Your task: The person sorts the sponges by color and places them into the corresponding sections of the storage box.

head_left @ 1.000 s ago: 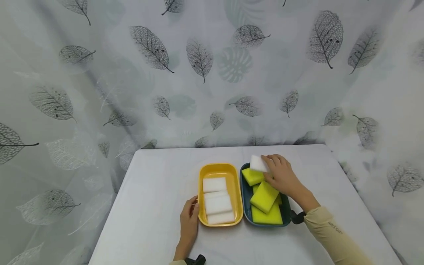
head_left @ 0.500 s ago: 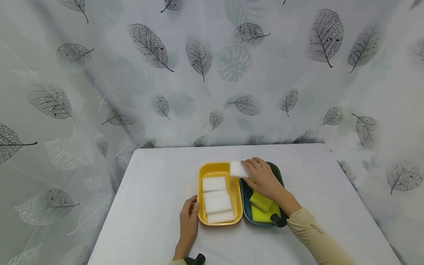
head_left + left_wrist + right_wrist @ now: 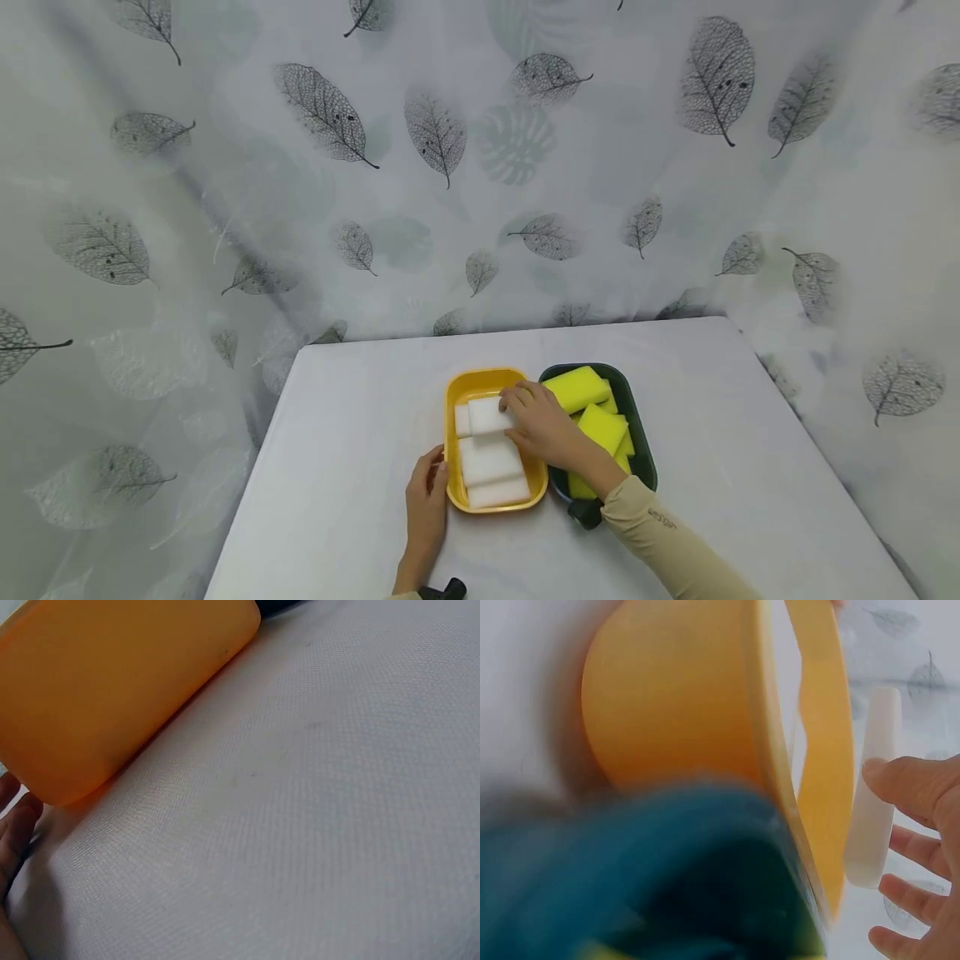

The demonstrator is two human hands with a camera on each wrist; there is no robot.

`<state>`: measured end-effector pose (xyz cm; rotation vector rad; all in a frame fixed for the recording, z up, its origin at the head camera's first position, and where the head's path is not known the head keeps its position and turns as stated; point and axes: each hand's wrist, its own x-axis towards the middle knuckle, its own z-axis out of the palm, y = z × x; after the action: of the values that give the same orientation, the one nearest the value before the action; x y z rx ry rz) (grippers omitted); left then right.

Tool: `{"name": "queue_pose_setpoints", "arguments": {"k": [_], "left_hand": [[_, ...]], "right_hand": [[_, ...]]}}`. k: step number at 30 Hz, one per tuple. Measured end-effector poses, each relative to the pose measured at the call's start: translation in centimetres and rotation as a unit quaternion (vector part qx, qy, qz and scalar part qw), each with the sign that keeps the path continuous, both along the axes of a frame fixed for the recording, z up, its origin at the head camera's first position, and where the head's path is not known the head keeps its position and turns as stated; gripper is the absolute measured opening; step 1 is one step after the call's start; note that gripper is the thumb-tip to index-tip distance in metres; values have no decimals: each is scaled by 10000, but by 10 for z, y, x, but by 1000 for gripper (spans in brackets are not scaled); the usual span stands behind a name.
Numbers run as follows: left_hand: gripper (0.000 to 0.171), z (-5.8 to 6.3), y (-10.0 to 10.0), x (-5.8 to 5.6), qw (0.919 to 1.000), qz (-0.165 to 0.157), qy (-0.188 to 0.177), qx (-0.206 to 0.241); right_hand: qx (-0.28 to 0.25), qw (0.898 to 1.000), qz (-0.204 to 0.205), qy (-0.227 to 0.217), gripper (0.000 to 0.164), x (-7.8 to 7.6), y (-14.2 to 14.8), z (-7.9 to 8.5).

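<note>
In the head view my right hand (image 3: 543, 423) pinches a white sponge (image 3: 487, 415) over the far part of the yellow tray (image 3: 543, 483). The right wrist view shows the thumb (image 3: 904, 780) on one face of this white block (image 3: 870, 817) and fingers on the other, above the tray's rim. Several white sponges (image 3: 491, 460) lie in the yellow tray. My left hand (image 3: 426, 500) rests against the tray's left side with relaxed fingers. Only some left fingertips (image 3: 19, 825) show in the left wrist view, by the tray's corner (image 3: 67, 780).
A dark blue-green tray (image 3: 647, 454) with several yellow sponges (image 3: 576, 388) stands directly right of the yellow one, partly under the right forearm. Both trays are on a white-covered table (image 3: 360, 433). A leaf-patterned curtain (image 3: 450, 208) hangs behind and around it.
My right hand has carried the white sponge leftward from above the dark tray to over the yellow tray, and lowered it there. The left hand has stayed put; the head view shifted slightly.
</note>
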<state>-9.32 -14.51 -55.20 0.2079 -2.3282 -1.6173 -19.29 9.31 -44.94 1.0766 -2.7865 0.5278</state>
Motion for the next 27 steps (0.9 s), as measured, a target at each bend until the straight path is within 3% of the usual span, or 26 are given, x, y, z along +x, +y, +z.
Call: {"name": "queue_pose_setpoints", "arguments": {"k": [5,11,17,23,27], "left_hand": [[31,0,1,3,9999,15,-73,106],[31,-3,3,7,9996,28,-186,205],[30,-1,3,6,9997,16,-90,228],[34,5,-1,7,9979,-65,-600,235],[34,12,-13,4,9965,-282,-779,79]], "right_hand": [[253,9996,77,79,31,1,-18,-9],[616,9964,13,-588,28,1,-31,-20],[557,9943,-100,-906,25,-2,-32,-21],[576,9937,14,-962,23,1,-28,-21],[393,9954,150,-864,26,5,-13,-10]]}}
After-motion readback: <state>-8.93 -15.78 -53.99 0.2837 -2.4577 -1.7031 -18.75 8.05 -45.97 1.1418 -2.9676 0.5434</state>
